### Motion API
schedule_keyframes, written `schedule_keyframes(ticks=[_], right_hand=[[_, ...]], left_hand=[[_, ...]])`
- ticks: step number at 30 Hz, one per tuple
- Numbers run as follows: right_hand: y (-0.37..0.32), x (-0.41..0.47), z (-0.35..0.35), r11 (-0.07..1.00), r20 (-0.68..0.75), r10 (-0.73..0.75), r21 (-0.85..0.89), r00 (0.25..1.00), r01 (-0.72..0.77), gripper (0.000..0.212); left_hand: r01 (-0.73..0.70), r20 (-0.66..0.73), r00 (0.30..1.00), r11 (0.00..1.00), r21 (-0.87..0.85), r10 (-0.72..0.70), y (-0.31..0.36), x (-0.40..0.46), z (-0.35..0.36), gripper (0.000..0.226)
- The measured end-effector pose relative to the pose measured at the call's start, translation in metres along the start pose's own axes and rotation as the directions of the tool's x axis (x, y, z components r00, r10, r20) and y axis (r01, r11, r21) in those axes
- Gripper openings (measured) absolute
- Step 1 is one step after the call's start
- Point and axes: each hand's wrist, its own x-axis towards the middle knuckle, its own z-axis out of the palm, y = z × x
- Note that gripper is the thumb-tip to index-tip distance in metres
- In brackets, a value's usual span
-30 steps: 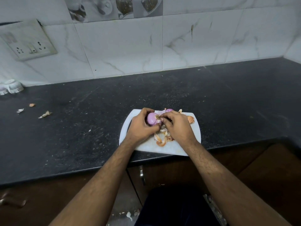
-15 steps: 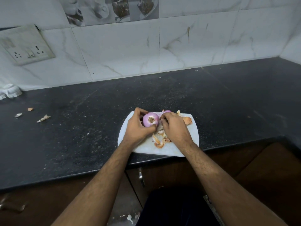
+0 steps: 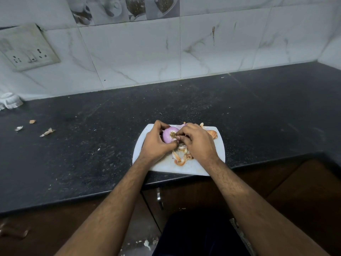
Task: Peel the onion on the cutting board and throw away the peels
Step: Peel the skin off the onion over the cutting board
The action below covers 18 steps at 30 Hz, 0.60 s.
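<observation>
A purple, mostly peeled onion (image 3: 168, 135) is held just above the white cutting board (image 3: 219, 143), its brown root end facing me. My left hand (image 3: 154, 145) grips the onion from the left and below. My right hand (image 3: 197, 143) pinches at the root end with thumb and fingertips. Orange-brown peels (image 3: 180, 157) lie on the board between and below my hands, and more peels (image 3: 212, 134) show behind my right hand. A second purple piece peeks out behind the right hand's fingers.
The board sits at the front edge of a black stone counter (image 3: 92, 145). A few peel scraps (image 3: 47, 132) lie at the far left, near a white object (image 3: 10, 102) by the tiled wall. Brown cabinet doors with a handle (image 3: 159, 200) are below.
My right hand's fingers have moved from beside the onion onto its root end. The onion has turned slightly in my left hand, and the view has shifted a little.
</observation>
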Motion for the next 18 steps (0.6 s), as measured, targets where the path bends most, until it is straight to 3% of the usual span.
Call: schedule_keyframes(ticks=[9,15,18], right_hand=[[-0.0083,-0.0008,0.0003,0.955,0.062,-0.051,-0.287,0.997,0.067,0.011],[-0.0090,0.0029,0.0006,0.956,0.120,-0.006,-0.289,0.993,0.041,0.014],[-0.0021,0.0041,0.0023,0.963,0.092,0.072,-0.265,0.993,-0.046,0.015]], left_hand=[[0.011,-0.006,1.000,1.000,-0.025,-0.011,-0.0010,0.0007,0.0003,0.051],[0.014,-0.014,1.000,1.000,-0.015,-0.014,-0.0001,0.0002,-0.0004,0.054],[0.016,-0.026,1.000,1.000,-0.005,-0.016,0.0010,0.0002,-0.0008,0.056]])
